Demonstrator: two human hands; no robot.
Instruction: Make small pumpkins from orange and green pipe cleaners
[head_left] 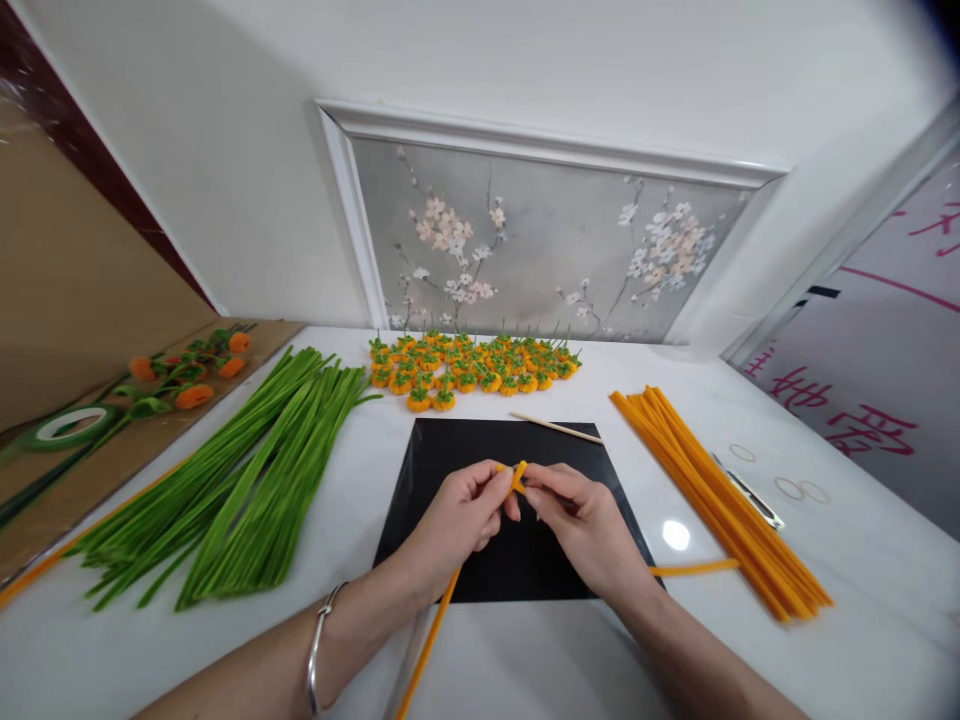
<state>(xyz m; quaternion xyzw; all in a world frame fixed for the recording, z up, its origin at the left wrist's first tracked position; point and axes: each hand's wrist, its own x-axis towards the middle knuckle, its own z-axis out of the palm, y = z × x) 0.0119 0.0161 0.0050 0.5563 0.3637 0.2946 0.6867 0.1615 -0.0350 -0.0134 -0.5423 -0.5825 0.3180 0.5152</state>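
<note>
Between my two hands, above a black square mat (480, 575), is an orange pipe cleaner (518, 478) bent so that its short ends cross. The thumb and fingers of my left hand (472, 508) pinch it from the left, and a long orange length hangs from under that hand toward the table's front edge. From the right, my right hand (574, 510) pinches the same bent part with thumb and forefinger. Another orange length pokes out to the right beyond my right wrist; where it leads behind the wrist is hidden.
Green pipe cleaners (255, 500) lie in a bundle at left, orange pipe cleaners (720, 500) at right beside tweezers (750, 495) and rubber bands. Several small orange pumpkins (472, 362) stand along the wall. A thin wooden stick (556, 427) crosses the mat's back edge; green tape (71, 427) lies far left.
</note>
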